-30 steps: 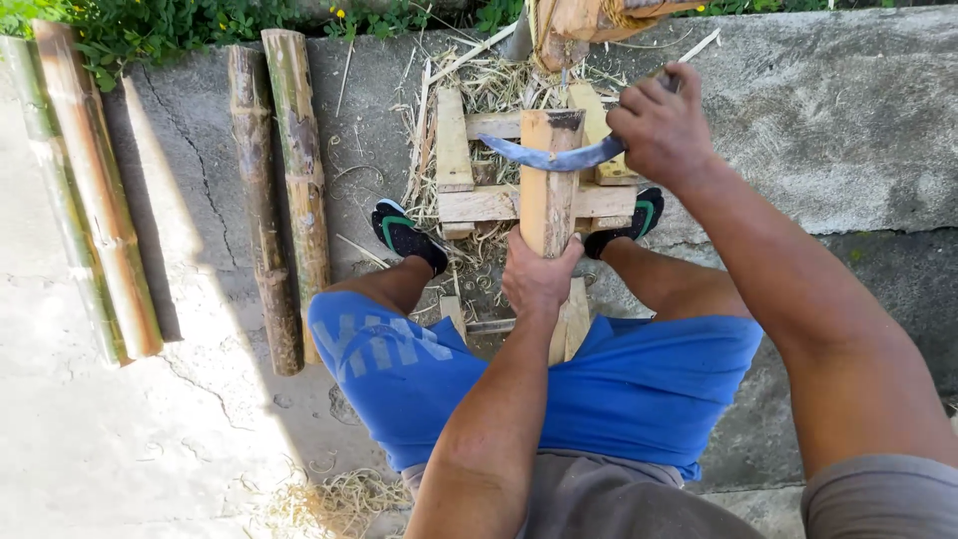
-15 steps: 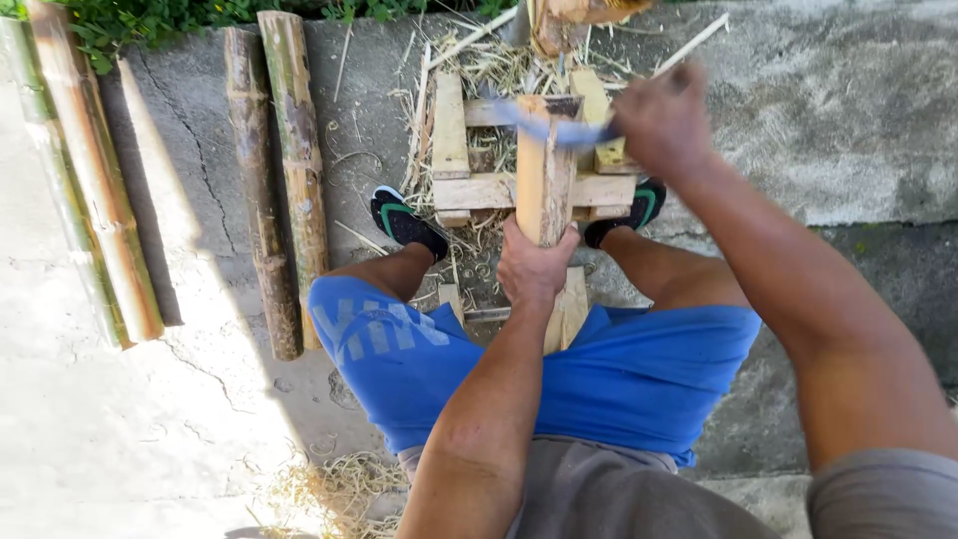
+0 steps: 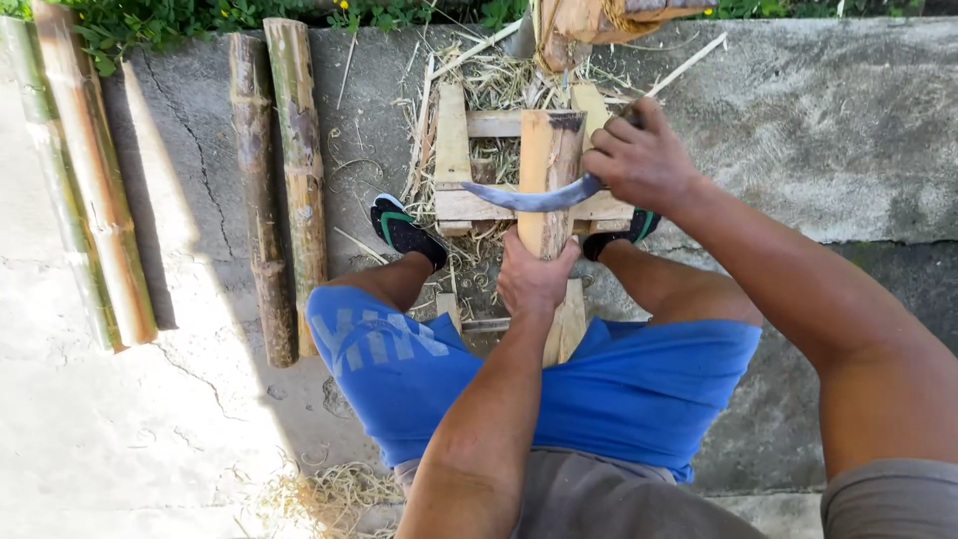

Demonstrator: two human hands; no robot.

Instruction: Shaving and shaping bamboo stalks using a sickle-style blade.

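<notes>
— Concrete ground (image 3: 818, 130), cracked and grey, runs under everything, with green plants (image 3: 150, 20) along the top edge. What lies on it?

— Four bamboo poles on the left: two pale ones (image 3: 95, 200) side by side at the far left, two darker, rougher ones (image 3: 279, 180) nearer the person. Dry shavings (image 3: 329, 494) are scattered at the bottom, and more straw (image 3: 499, 85) lies around the wooden frame (image 3: 454, 150)

— And the person?

— Seated, in blue shorts (image 3: 649, 389), knees spread, with a dark shoe with green stripes (image 3: 404, 228) on each foot, pressed against the frame's near crossbar

— What's the left hand (image 3: 534, 279) doing?

— It is clenched around a split bamboo piece (image 3: 549, 170), gripping it low, just below the frame's crossbar. The piece lies over the frame, lengthwise away from the person, between the legs

— The right hand (image 3: 639, 160)?

— Closed around the handle of a curved knife (image 3: 529, 197). The dark blade sweeps left from the fist and lies across the bamboo piece, touching it just above the left hand

— Anything beyond the frame?

— A chunky piece of wood (image 3: 599, 20) at the top edge, partly cut off by the view, so I cannot tell what it is
</notes>
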